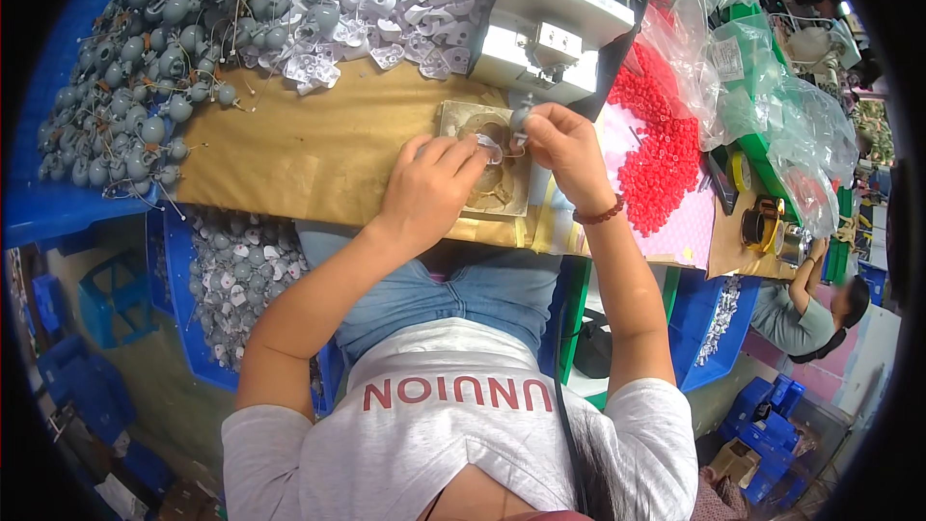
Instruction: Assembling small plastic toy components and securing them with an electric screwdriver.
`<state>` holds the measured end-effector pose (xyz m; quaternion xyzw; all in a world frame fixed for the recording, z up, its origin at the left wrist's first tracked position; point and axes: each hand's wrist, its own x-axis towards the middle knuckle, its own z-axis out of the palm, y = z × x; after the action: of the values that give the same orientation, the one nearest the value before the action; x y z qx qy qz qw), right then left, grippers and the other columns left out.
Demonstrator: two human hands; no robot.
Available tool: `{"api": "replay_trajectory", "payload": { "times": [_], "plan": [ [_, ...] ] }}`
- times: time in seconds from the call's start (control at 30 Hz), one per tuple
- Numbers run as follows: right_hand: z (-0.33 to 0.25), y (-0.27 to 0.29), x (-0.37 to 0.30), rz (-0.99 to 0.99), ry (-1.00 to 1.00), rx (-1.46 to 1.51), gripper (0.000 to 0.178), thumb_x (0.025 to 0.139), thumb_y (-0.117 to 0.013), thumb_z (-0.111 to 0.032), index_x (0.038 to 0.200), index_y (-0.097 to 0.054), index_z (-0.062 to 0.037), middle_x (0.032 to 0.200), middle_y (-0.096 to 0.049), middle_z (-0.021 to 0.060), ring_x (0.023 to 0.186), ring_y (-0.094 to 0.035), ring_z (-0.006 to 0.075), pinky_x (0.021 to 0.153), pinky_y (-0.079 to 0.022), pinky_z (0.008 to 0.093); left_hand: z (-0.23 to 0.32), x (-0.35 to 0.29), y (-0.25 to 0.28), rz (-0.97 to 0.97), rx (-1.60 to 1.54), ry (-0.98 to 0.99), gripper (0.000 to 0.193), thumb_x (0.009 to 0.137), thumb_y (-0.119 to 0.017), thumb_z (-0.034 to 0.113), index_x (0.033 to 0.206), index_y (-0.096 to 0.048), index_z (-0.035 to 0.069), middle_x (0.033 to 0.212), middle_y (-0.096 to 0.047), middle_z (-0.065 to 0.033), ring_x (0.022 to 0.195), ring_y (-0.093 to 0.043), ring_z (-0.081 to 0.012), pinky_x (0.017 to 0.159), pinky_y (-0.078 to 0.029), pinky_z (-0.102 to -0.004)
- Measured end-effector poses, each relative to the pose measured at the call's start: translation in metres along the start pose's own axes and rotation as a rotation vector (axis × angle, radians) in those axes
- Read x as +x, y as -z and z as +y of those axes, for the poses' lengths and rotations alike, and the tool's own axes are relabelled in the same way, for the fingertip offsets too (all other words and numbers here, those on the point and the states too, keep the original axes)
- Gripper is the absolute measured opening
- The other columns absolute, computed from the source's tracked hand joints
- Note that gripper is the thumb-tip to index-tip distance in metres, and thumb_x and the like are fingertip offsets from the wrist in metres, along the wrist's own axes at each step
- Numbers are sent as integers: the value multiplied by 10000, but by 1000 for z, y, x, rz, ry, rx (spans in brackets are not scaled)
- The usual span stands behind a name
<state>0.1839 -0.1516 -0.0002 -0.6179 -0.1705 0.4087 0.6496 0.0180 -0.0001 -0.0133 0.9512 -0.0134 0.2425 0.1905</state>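
A square jig (516, 195) with a rounded hollow lies on the brown-covered bench in front of me. My left hand (429, 183) rests across its left side, fingers bent together, their tips on a small white plastic part (490, 148) in the hollow. To the right, my right hand (571, 156) pinches a small grey plastic part (521, 122) between thumb and forefinger, just above the jig's upper right edge. Part of the white piece is hidden by my left fingers. Behind the jig stands a white bench machine (555, 14).
Grey round parts with wires (145, 68) heap up at the left, beside white plastic pieces (386, 0). Small red parts (656, 150) spread at the right, near tape rolls (762, 224) and clear plastic bags (805, 164). A blue bin (207, 347) sits below the bench; a co-worker (796, 318) is far right.
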Motion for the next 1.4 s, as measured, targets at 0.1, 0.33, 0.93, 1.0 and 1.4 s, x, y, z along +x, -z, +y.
{"api": "replay_trajectory", "payload": {
  "times": [0.1, 0.33, 0.93, 1.0, 1.4],
  "plan": [
    [8, -16, 3, 71, 191, -390, 268, 877, -768, -248, 888, -670, 2, 698, -646, 18, 575, -518, 49, 502, -404, 220, -4, -1, 0, -8, -21, -20, 317, 753, -667, 35, 1069, -693, 50, 1135, -666, -82, 1042, -619, -255, 930, -470, -416],
    [20, -30, 4, 225, 574, -1016, 404, 782, -823, -370, 797, -612, -25, 633, -633, 102, 523, -619, 235, 478, -473, 338, -7, 0, -1, 14, -71, -14, 306, 736, -680, 40, 1041, -697, 61, 1053, -652, -67, 1020, -620, -265, 913, -480, -421],
    [21, -36, -3, 255, 567, -1101, 570, 845, -752, -336, 1288, -508, -73, 711, -651, 72, 644, -657, 272, 545, -494, 396, 5, 21, 5, 32, -170, 229, 388, 773, -721, 103, 1143, -606, 84, 1055, -618, -92, 973, -599, -307, 838, -491, -417],
    [21, -35, -5, 232, 524, -1086, 569, 844, -751, -317, 1298, -508, -76, 741, -658, 81, 661, -660, 270, 559, -498, 392, 6, 23, 8, 39, -199, 229, 392, 777, -718, 108, 1154, -613, 89, 1067, -613, -94, 973, -593, -307, 840, -492, -417],
    [1, -6, -25, -17, 502, -899, 169, 811, -763, -99, 927, -666, -26, 879, -625, 112, 765, -615, 258, 685, -508, 363, -1, 32, 2, -96, -107, 197, 315, 760, -733, 137, 1061, -654, 96, 976, -620, -69, 950, -584, -288, 820, -483, -410]
  ]
}}
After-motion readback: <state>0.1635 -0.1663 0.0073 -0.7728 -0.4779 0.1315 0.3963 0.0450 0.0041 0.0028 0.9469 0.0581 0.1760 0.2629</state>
